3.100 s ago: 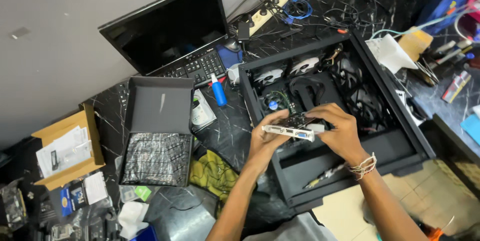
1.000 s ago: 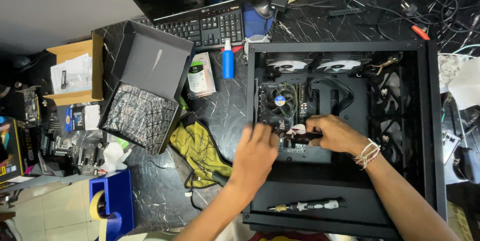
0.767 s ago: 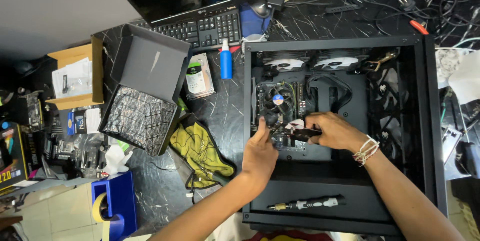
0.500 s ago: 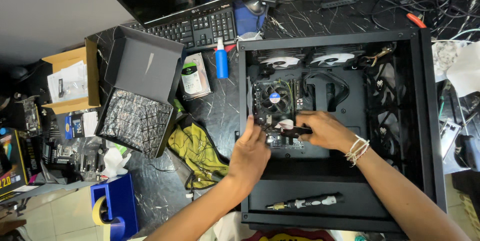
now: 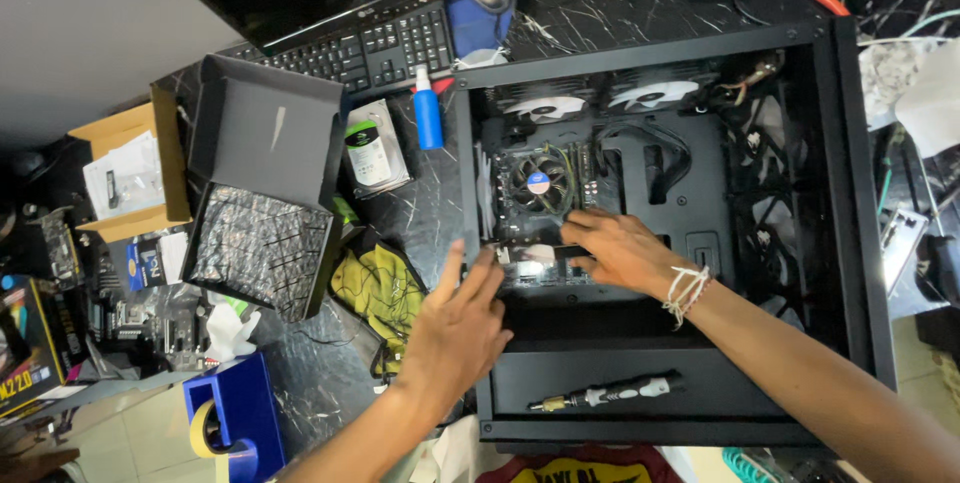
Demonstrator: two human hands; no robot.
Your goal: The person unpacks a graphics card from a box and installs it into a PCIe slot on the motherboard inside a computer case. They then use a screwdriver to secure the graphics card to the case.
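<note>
Dark marbled tabletop (image 5: 420, 213) is crowded on every side of an open black computer case (image 5: 850, 193) lying flat. Inside it, an expansion card (image 5: 535, 261), silver-ended and partly hidden, lies low against the motherboard just below the round cooler fan (image 5: 538, 183). The left hand (image 5: 460, 328) rests open over the case's left wall, fingers spread and touching the card's bracket end; the right hand (image 5: 620, 251) is curled down on the card's other end, pressing rather than clasping, as far as can be seen. Such a card is judged light, stiff and fragile, best taken by its edges and metal bracket, never by the component face. Room is tight: case wall at left, fan above, black cables (image 5: 650, 148) at upper right. Open space is left only below, where a screwdriver (image 5: 610, 393) lies on the lower shroud. Outside, an open black box (image 5: 270, 183) and a blue bottle (image 5: 428, 118) lie near the left wall.
</note>
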